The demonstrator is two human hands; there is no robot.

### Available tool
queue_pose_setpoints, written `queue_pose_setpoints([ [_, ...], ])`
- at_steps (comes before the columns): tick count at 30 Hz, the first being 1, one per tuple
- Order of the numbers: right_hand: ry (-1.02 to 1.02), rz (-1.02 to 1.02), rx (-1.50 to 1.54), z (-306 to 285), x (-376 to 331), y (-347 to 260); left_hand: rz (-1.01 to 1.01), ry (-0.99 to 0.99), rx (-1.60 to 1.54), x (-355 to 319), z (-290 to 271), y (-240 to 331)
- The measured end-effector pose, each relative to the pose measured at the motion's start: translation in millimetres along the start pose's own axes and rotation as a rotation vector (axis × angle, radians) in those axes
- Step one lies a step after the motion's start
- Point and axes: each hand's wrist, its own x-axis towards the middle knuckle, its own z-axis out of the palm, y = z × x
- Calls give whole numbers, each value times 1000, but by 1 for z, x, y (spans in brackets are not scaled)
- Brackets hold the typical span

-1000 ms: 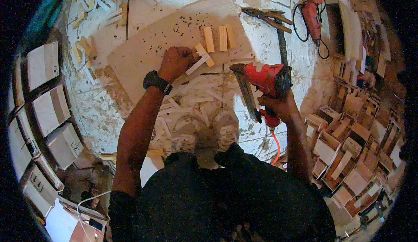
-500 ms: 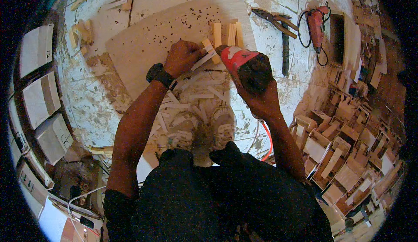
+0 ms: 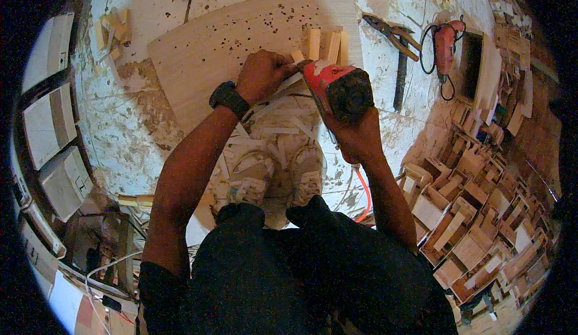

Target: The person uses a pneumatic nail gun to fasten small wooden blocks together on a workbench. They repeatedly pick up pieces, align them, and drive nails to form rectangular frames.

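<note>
My right hand [image 3: 355,136] is wrapped round a red and black pneumatic nailer [image 3: 328,82], with an orange air hose [image 3: 365,193] running down from its handle. The tool's nose meets small wood pieces by the fingers of my left hand [image 3: 262,73]. That hand pinches a small wood strip [image 3: 296,56]; the nailer and my fingers partly hide it. Both hands are over the near edge of a flat wooden board [image 3: 211,46] dotted with dark specks. Just beyond the nailer, a few short wood blocks [image 3: 314,44] lie on the board.
Right of the board lie pliers [image 3: 394,34], a dark flat bar [image 3: 400,82] and a red corded power tool [image 3: 444,49]. Stacked wooden boxes [image 3: 469,214] fill the right side. Wood offcuts [image 3: 283,127] litter the floor round my shoes. Pale panels [image 3: 51,118] line the left.
The nailer has tilted and its nose has come left to the strip at my left fingers. My left hand has shifted slightly right. The view has moved a little.
</note>
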Motion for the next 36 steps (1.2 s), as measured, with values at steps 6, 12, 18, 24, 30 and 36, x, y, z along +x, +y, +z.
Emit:
queue_pose_setpoints([
  [6, 34, 2, -23, 4, 0, -3, -24, 6, 6, 0, 1, -2],
  [12, -33, 34, -70, 4, -1, -2, 31, -72, 186, 1, -1, -13],
  [18, -84, 55, -142, 4, 0, -5, -171, -130, -95, -3, -3, -13],
  [24, -69, 74, -106, 11, -5, -8, -164, -148, -65, -2, -6, -6],
  [30, 75, -109, -57, 13, -12, -11, 59, -119, 89, 3, -1, -23],
  [36, 249, -37, 111, -29, -34, -5, -43, -169, 89, 15, 9, -41],
])
